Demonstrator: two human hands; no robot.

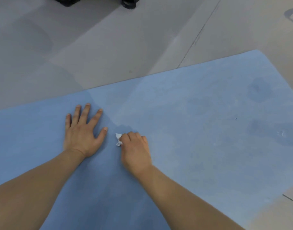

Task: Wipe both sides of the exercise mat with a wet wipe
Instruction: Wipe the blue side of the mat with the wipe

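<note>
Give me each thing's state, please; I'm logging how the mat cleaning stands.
mat: unrolled flat on the floor, dark marks near its right end.
wipe: crumpled, held against the mat.
left hand: fingers spread, palm flat on the mat.
right hand: curled round the wipe.

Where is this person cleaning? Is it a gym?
Maybe a gym or a workout room, but I can't be sure. A blue exercise mat lies on a smooth grey floor, and dark wheels of some equipment show at the top.
</note>
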